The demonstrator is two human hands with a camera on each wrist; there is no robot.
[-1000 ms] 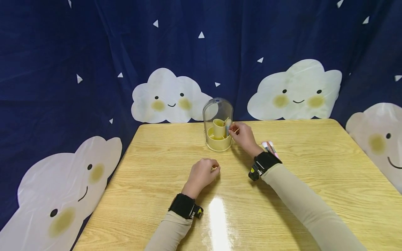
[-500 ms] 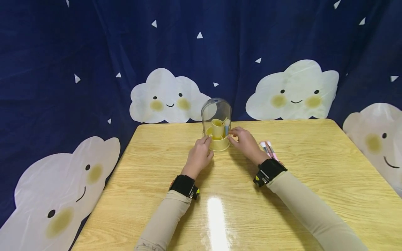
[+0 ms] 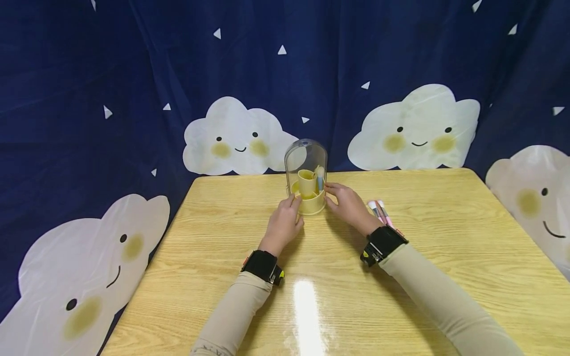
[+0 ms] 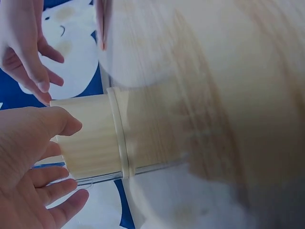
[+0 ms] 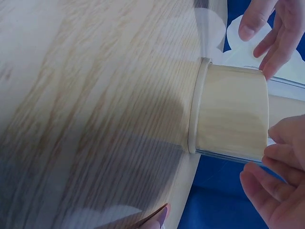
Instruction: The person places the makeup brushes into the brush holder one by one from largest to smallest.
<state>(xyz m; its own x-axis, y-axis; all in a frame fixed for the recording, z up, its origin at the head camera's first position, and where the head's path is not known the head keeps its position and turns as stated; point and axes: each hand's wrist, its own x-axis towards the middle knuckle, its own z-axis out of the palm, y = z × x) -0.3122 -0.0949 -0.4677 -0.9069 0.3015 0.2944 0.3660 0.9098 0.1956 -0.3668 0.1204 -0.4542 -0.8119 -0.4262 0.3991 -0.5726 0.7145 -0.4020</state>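
Observation:
A cream-yellow round brush holder [image 3: 313, 205] stands near the table's back edge, with a tall middle cup [image 3: 307, 184] and a clear domed cover [image 3: 306, 153] around its back. Inside, at the right, a makeup brush [image 3: 320, 182] with a blue handle and pale bristles stands upright. My left hand [image 3: 283, 221] touches the holder's left front, its fingers loosely bent and spread in the left wrist view. My right hand [image 3: 349, 205] is at the right side, fingertips at the rim beside the brush. Neither hand encloses the holder; exact fingertip contact is partly hidden.
Several loose brushes [image 3: 379, 211] with pale bristles and pink handles lie right of the holder, partly behind my right wrist. The wooden table [image 3: 213, 237] reaches back to a dark blue curtain [image 3: 338, 64] with white clouds.
My left hand has moved forward to the holder. My right hand has come away from the blue-handled brush, which stays in the holder, and shifted to the rim. The holder seems turned slightly.

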